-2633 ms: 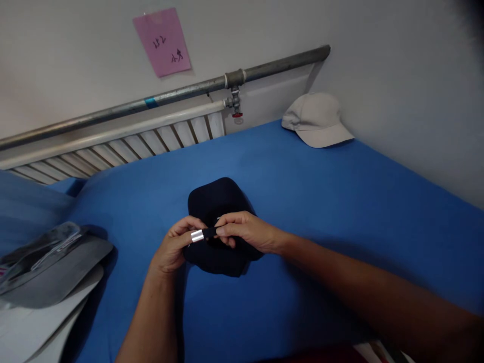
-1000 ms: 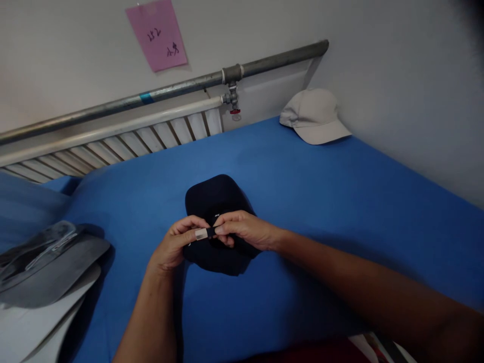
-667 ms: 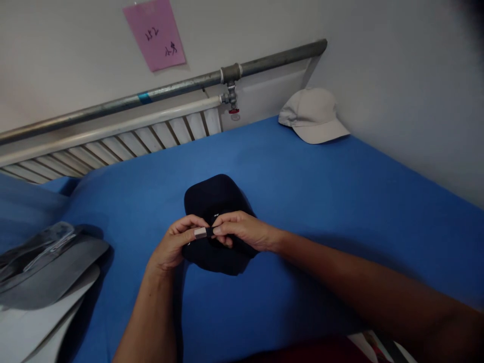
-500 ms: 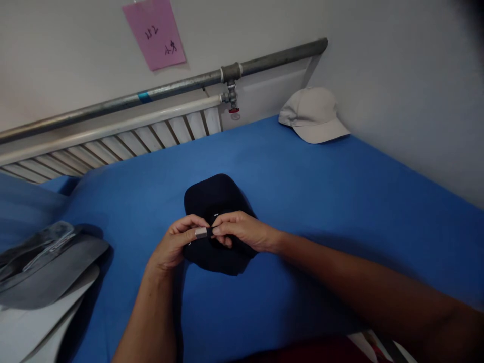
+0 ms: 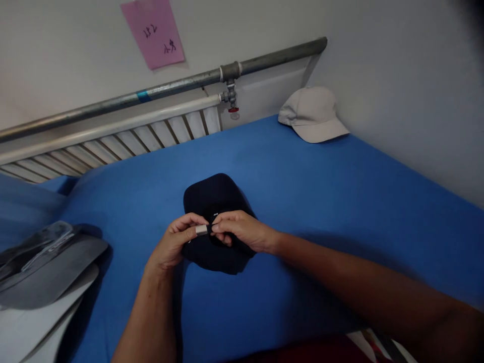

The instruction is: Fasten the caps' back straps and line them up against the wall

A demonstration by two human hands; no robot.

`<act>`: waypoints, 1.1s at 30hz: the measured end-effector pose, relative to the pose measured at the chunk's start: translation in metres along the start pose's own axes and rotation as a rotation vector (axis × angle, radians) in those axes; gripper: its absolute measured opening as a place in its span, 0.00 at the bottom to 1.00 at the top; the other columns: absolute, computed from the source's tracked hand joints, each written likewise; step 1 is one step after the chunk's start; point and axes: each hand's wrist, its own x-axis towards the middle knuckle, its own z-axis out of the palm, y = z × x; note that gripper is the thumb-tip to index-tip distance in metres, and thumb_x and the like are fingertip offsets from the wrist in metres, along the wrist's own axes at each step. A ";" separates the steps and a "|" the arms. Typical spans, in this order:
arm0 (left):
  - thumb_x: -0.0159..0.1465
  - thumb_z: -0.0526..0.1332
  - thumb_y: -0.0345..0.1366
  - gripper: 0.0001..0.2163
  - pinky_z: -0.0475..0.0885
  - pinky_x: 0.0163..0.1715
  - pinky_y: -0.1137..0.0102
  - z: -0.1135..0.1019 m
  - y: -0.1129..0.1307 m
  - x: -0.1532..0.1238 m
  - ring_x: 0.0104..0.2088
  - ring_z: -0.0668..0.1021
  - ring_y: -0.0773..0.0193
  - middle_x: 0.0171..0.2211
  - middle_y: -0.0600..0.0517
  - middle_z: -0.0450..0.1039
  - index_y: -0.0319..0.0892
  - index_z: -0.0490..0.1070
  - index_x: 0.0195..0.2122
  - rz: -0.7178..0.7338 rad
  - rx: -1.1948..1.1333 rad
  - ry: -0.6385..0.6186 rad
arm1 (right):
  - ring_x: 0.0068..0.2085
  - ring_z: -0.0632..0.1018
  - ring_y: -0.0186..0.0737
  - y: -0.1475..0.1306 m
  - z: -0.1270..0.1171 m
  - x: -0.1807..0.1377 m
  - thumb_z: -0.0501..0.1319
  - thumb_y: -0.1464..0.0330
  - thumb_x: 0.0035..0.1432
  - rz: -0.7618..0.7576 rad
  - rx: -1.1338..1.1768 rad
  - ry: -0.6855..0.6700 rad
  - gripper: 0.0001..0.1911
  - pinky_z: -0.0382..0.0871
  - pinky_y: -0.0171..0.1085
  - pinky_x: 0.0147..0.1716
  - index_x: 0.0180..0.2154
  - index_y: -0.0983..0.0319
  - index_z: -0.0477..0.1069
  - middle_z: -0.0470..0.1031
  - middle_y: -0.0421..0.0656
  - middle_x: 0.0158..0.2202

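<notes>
On a blue bed (image 5: 340, 201), left hand (image 5: 172, 244) and right hand (image 5: 242, 231) pinch a dark cap's (image 5: 212, 199) metal-tipped strap (image 5: 202, 230).

My left hand (image 5: 172, 247) and right hand (image 5: 242, 232) cover the near side of the cap (image 5: 212, 194) and half its clasp (image 5: 201, 230). The left edge cuts the grey caps (image 5: 45, 267); the writing on the note (image 5: 153, 30) is unreadable.

Handwriting on one thing only: pink note (image 5: 153, 31), stuck to the wall (image 5: 68, 50) at eleven o'clock from the dark cap (image 5: 212, 194). Two dark pen lines: upper like three digits, perhaps "152", uncertain; lower a pair of scrawled marks, not legible. Tiny white mark on the dark cap, too small to read. Pale marks on the grey cap (image 5: 49, 267) at nine o'clock, blurred.
</notes>
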 end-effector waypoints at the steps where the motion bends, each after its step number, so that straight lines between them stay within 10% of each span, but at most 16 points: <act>1: 0.47 0.73 0.39 0.09 0.68 0.26 0.81 0.000 0.000 0.000 0.24 0.76 0.73 0.25 0.54 0.78 0.43 0.79 0.29 -0.004 -0.008 0.004 | 0.22 0.67 0.27 0.000 0.000 0.000 0.61 0.70 0.52 0.001 0.003 0.004 0.05 0.60 0.30 0.24 0.26 0.64 0.71 0.69 0.36 0.21; 33: 0.48 0.73 0.39 0.10 0.62 0.20 0.81 0.003 0.001 -0.001 0.21 0.71 0.75 0.23 0.55 0.75 0.41 0.78 0.29 -0.022 0.032 -0.007 | 0.22 0.72 0.27 -0.017 -0.007 -0.005 0.60 0.77 0.48 -0.018 0.020 0.005 0.05 0.67 0.29 0.25 0.30 0.64 0.70 0.72 0.37 0.22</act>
